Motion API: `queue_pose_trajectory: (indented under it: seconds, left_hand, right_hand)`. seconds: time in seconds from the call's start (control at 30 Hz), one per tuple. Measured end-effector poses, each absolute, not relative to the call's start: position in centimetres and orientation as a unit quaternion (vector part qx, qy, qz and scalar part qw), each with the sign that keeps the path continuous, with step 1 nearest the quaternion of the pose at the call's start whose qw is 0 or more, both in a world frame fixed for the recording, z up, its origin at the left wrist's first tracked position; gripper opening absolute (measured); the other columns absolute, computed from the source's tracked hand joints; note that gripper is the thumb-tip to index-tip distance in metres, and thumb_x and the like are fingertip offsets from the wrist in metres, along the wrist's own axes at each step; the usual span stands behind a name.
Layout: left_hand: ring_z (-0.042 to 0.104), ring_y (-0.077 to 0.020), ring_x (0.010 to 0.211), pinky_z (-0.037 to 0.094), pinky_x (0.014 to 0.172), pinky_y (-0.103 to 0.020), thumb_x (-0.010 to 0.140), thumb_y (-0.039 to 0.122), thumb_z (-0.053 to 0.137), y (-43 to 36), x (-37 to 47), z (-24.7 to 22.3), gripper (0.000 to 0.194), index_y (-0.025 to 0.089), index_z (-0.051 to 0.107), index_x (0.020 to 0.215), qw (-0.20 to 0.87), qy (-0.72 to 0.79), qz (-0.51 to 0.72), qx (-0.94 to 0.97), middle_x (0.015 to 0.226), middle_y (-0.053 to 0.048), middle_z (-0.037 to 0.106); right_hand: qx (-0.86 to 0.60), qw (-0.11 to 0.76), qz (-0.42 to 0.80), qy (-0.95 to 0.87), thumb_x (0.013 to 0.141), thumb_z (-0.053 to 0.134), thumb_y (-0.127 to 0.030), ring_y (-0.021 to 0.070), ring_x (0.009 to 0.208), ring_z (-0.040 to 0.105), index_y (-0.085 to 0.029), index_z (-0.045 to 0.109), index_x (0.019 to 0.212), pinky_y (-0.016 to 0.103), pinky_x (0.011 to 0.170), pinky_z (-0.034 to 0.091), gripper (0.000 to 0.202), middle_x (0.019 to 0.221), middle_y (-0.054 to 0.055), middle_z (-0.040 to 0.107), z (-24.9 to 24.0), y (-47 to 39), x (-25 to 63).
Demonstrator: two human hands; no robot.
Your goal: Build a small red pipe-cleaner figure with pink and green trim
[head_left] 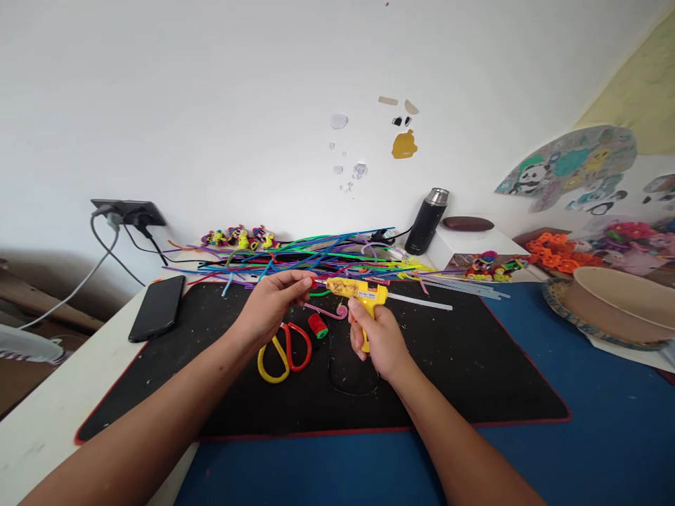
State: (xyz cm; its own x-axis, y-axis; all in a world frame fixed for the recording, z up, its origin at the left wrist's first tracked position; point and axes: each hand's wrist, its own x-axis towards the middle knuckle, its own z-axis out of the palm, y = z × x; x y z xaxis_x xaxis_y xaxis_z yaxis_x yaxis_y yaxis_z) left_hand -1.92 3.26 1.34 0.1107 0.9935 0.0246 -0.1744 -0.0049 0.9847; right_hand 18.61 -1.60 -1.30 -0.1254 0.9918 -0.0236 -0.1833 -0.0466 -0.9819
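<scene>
My right hand [377, 330] is wrapped around the handle of a yellow hot glue gun [351, 288], its nozzle pointing left. A translucent glue stick [422, 302] extends from behind the gun. With fingers pinched, my left hand [277, 299] holds a small red piece [315, 282] right at the nozzle; its exact kind is mostly hidden by the fingers. Below lie scissors [285, 355] with one yellow and one red handle, and a red and green coil [318, 325]. A pink pipe cleaner with a curled end [337, 312] lies close behind the coil.
Many coloured pipe cleaners [295, 253] spread along the wall behind the black mat [448, 379]. A phone [157, 308] lies at the left. A black thermos [428, 221] stands at the back; a round bowl-like container [622, 302] is at the right. Several small colourful figures [242, 237] sit behind.
</scene>
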Motion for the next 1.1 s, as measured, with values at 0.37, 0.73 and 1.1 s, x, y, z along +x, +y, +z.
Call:
queue_pose_trajectory:
  seconds: [0.37,0.73,1.1]
  left_hand:
    - [0.055,-0.0128,0.064,0.042,0.061,-0.025,0.065,0.044,0.096,3.1,-1.8,1.8,0.037,0.018,0.083,0.088,0.567,0.427,0.525,0.47,0.073,-0.003,0.069]
    - [0.056,-0.012,0.065,0.042,0.062,-0.025,0.061,0.043,0.097,3.0,-1.6,2.3,0.039,0.017,0.083,0.086,0.57,0.428,0.536,0.453,0.074,-0.003,0.069]
    - [0.055,-0.0133,0.065,0.043,0.061,-0.026,0.061,0.042,0.097,3.1,-1.6,2.3,0.037,0.017,0.083,0.085,0.572,0.426,0.537,0.451,0.074,-0.004,0.069]
  right_hand:
    - [-0.434,0.495,0.585,-0.473,0.088,0.067,-0.072,0.0088,0.03,0.043,-0.019,0.056,0.071,0.021,0.035,0.028,0.056,0.041,-0.005,0.05,-1.3,-1.7,18.6]
    - [-0.436,0.49,0.585,-0.476,0.087,0.067,-0.073,0.0087,0.029,0.042,-0.02,0.055,0.07,0.021,0.035,0.029,0.057,0.04,-0.006,0.049,-1.3,-1.9,18.5]
    - [-0.437,0.496,0.583,-0.472,0.087,0.067,-0.072,0.0092,0.03,0.043,-0.02,0.056,0.069,0.022,0.035,0.028,0.056,0.04,-0.005,0.049,-1.1,-1.8,18.6]
